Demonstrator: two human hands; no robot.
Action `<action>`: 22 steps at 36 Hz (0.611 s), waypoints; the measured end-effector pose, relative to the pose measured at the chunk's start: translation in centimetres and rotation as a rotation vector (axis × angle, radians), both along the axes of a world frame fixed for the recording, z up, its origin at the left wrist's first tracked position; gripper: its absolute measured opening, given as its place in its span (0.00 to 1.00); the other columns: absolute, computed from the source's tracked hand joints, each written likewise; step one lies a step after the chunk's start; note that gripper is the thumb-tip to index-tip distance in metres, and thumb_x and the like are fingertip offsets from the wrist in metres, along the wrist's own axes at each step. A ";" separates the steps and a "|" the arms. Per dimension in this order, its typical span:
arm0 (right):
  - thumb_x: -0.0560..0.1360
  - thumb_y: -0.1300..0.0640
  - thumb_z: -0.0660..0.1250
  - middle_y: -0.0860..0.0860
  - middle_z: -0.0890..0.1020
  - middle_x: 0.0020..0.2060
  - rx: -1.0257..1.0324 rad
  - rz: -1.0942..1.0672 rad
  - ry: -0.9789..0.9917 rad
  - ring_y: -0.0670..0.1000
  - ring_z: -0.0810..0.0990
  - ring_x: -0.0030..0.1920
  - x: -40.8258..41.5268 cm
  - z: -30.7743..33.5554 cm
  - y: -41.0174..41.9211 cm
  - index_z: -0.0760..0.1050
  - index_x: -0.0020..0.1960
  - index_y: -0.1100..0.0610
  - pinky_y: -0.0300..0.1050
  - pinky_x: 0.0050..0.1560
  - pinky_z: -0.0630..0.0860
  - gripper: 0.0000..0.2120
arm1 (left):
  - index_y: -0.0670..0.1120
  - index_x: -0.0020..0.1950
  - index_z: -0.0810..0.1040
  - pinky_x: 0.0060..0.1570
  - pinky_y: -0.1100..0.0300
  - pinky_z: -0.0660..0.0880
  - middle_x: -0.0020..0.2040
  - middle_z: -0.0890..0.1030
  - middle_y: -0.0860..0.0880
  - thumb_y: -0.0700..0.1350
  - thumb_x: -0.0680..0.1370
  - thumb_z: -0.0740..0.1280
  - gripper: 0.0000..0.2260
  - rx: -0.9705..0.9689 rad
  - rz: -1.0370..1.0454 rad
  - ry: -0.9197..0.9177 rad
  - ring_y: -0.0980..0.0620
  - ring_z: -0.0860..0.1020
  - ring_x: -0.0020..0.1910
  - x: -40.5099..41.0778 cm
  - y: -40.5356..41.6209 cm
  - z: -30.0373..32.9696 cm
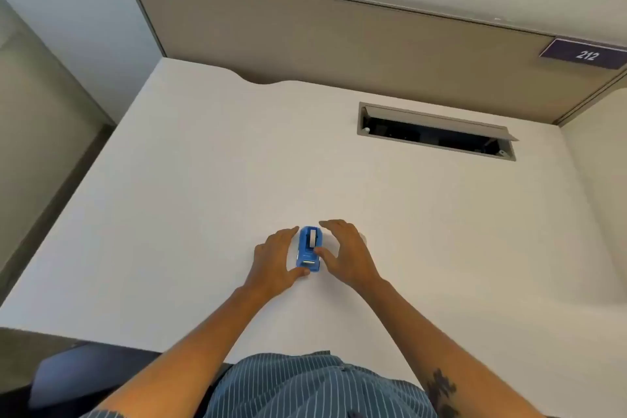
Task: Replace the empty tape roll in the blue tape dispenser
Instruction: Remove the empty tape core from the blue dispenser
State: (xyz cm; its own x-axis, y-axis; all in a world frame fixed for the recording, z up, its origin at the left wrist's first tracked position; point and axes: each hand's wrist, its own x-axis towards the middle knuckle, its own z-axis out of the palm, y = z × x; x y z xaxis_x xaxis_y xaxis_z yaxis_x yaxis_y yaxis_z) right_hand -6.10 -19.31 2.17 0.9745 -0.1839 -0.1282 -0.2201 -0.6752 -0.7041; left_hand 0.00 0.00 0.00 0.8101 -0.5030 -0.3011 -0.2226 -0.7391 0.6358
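- Striped shirt [305, 383] fills the near edge; both forearms reach out over the white desk [203, 163].
- Blue tape dispenser [308, 249] sits upright near the desk's middle, between the hands, a pale roll [311, 237] showing in its top.
- Left hand [274, 256] cups its left side, thumb at the near end, fingers loosely curled.
- Right hand [346, 251] is spread open, thumb on the top edge.
- Best to pin the base with the left and lift the roll straight up with the right.
- No spare roll can be made out.
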 end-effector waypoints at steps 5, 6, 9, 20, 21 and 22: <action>0.79 0.58 0.76 0.50 0.82 0.71 0.027 0.020 0.056 0.53 0.75 0.73 1.0 0.3 0.9 0.77 0.76 0.55 0.40 0.72 0.68 0.25 | 0.49 0.81 0.65 0.76 0.50 0.63 0.79 0.71 0.49 0.59 0.74 0.78 0.40 -0.030 0.010 0.021 0.47 0.70 0.77 0.6 -0.4 0.2; 0.79 0.59 0.75 0.50 0.82 0.71 0.026 0.026 0.065 0.53 0.75 0.73 1.1 0.3 1.0 0.77 0.76 0.55 0.41 0.72 0.68 0.25 | 0.49 0.81 0.66 0.76 0.50 0.63 0.78 0.72 0.49 0.59 0.74 0.78 0.40 -0.030 0.006 0.022 0.47 0.71 0.76 0.6 -0.5 0.2; 0.79 0.62 0.74 0.52 0.82 0.70 0.012 0.031 0.067 0.54 0.75 0.73 1.5 0.2 1.2 0.77 0.76 0.56 0.42 0.72 0.69 0.25 | 0.50 0.81 0.66 0.75 0.52 0.62 0.78 0.73 0.50 0.59 0.73 0.79 0.40 -0.049 -0.001 0.022 0.48 0.71 0.76 0.7 -0.5 0.0; 0.80 0.67 0.69 0.54 0.84 0.65 -0.020 0.069 0.052 0.58 0.76 0.68 1.8 -0.6 1.7 0.78 0.74 0.57 0.50 0.69 0.74 0.22 | 0.51 0.80 0.67 0.75 0.51 0.61 0.76 0.75 0.50 0.58 0.73 0.79 0.40 -0.111 -0.018 -0.001 0.47 0.72 0.75 1.0 -0.5 -1.0; 0.81 0.66 0.69 0.54 0.82 0.68 -0.014 0.061 0.058 0.58 0.76 0.70 1.8 -0.6 1.7 0.76 0.76 0.57 0.47 0.70 0.71 0.24 | 0.50 0.80 0.67 0.75 0.51 0.61 0.76 0.75 0.50 0.58 0.73 0.79 0.40 -0.108 -0.020 -0.001 0.47 0.71 0.75 1.1 -0.5 -1.0; 0.82 0.66 0.69 0.55 0.81 0.70 -0.009 0.053 0.067 0.57 0.75 0.72 1.8 -0.7 1.7 0.73 0.79 0.57 0.44 0.71 0.69 0.26 | 0.50 0.81 0.67 0.75 0.52 0.60 0.76 0.74 0.50 0.59 0.73 0.79 0.40 -0.107 -0.024 -0.005 0.47 0.71 0.75 1.1 -0.5 -1.0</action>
State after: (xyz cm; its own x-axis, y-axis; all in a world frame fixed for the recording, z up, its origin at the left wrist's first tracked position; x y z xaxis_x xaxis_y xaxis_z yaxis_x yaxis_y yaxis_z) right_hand -4.34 -17.62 1.52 0.9722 -0.1337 -0.1920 -0.2302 -0.6934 -0.6828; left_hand 1.08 -0.53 -0.97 0.7988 -0.5512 -0.2410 -0.2424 -0.6616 0.7096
